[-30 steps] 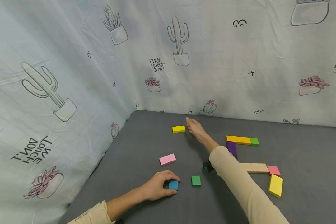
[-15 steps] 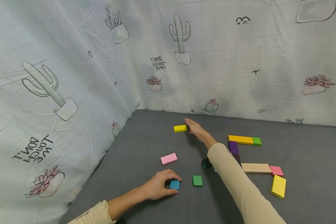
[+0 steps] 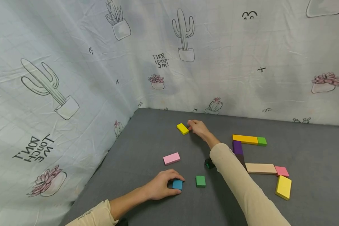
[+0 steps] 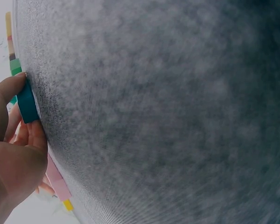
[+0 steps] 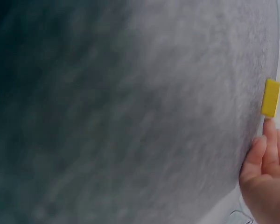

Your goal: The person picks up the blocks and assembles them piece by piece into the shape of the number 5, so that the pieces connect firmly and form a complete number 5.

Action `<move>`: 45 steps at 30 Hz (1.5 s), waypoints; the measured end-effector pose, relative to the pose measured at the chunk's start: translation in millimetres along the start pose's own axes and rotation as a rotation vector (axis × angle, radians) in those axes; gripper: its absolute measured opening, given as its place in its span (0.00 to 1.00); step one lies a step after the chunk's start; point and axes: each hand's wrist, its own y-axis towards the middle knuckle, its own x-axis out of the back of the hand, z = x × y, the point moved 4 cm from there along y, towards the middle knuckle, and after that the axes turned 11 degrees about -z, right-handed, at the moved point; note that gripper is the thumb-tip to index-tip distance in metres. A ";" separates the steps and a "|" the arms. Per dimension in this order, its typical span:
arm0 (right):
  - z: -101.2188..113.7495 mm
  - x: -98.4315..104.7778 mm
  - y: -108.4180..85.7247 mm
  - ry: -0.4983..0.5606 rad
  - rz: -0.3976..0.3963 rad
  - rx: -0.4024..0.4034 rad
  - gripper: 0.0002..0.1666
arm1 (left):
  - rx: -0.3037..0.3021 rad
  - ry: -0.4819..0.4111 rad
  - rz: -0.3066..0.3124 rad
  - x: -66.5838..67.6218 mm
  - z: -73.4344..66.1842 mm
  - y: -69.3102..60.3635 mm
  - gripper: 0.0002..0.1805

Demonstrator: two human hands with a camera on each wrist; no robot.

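Observation:
My left hand [image 3: 163, 185] pinches a blue block [image 3: 177, 184] between thumb and fingers on the grey table; the left wrist view shows this blue block [image 4: 27, 101] with thumb and fingertips at its two ends. Farther back, my right hand [image 3: 199, 128] touches the right end of a small yellow block [image 3: 182, 128] with its fingertips. In the right wrist view one fingertip meets the end of the yellow block [image 5: 270, 98], and the thumb stays off it. A pink block [image 3: 171, 158] lies between the hands, and a green block [image 3: 200, 181] right of the blue one.
Right of my right arm, an orange block [image 3: 245, 139], a light green block [image 3: 261, 141], a purple block [image 3: 238, 147], a tan block [image 3: 261, 168], a red-pink block [image 3: 282, 171] and a larger yellow block [image 3: 283, 187] form a bent line. A patterned curtain [image 3: 228, 62] stands behind.
The small yellow block has turned, its right end now nearer me. My right hand's fingers have bent from a straighter pose against it. The left hand keeps its grip on the blue block.

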 end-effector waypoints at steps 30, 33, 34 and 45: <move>19.1 -23.2 4.2 -0.423 -0.085 0.142 0.26 | 0.006 -0.007 0.025 1.0 -6.6 3.2 0.17; 20.3 -25.7 5.5 -0.403 -0.077 0.148 0.25 | 0.002 -0.008 0.025 1.6 -6.4 3.0 0.17; 20.6 -26.4 5.7 -0.398 -0.076 0.151 0.25 | 0.001 -0.009 0.026 1.7 -6.2 2.8 0.17; 18.9 -28.6 2.6 -0.301 -0.038 0.130 0.22 | 0.022 0.001 0.032 1.0 -2.4 -0.4 0.17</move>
